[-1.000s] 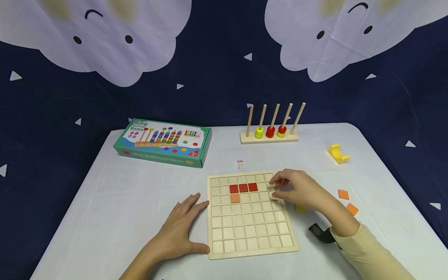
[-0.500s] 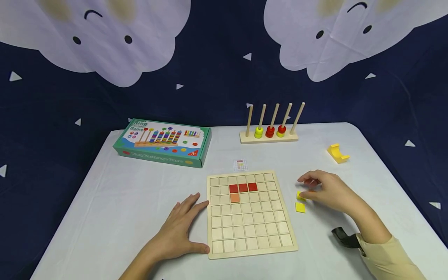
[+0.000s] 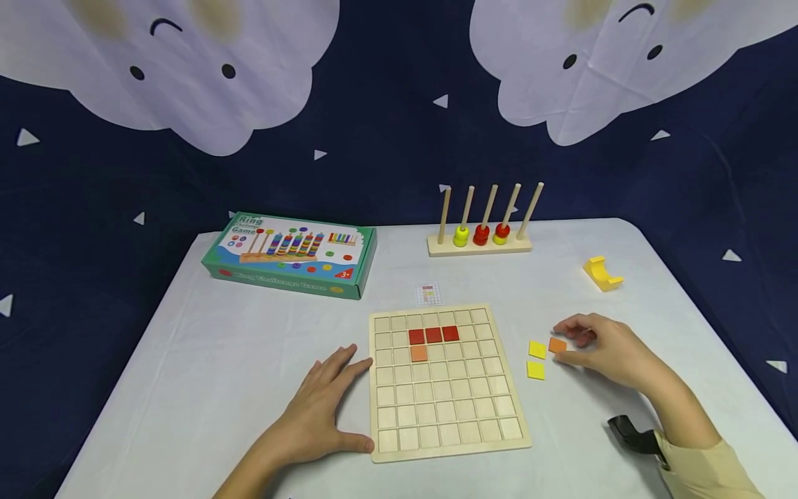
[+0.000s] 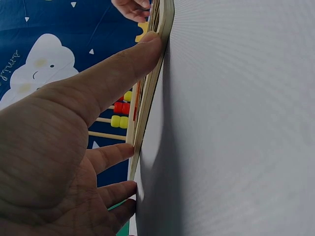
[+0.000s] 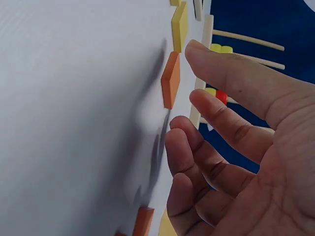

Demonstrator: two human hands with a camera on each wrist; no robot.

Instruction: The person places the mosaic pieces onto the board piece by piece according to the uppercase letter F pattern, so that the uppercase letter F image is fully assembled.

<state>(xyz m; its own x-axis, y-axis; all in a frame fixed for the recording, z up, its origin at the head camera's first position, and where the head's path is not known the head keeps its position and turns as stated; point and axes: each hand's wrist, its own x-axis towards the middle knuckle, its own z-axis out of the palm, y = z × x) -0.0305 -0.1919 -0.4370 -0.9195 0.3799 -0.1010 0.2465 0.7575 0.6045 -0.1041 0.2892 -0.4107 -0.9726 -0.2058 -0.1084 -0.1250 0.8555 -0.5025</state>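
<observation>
A pale wooden grid board (image 3: 439, 402) lies on the table. Three red tiles (image 3: 433, 335) sit in a row on it, with one orange tile (image 3: 419, 353) below the leftmost. My left hand (image 3: 324, 409) has its fingers spread, and the thumb and fingertips touch the board's left edge. Right of the board, my right hand (image 3: 614, 351) hovers by a loose orange tile (image 3: 557, 345). In the right wrist view, thumb and index finger stand apart near this tile (image 5: 171, 81), holding nothing. Two yellow tiles (image 3: 536, 359) lie beside it. Another orange tile (image 5: 142, 221) shows below.
A small printed card (image 3: 428, 294) lies behind the board. Farther back are a peg stand (image 3: 480, 246) with red and yellow rings and a green game box (image 3: 289, 253). A yellow curved piece (image 3: 603, 274) rests at the back right.
My right hand has moved right, from over the board's right edge past the yellow tiles to the orange tile, uncovering them. My left hand stays at the board's edge.
</observation>
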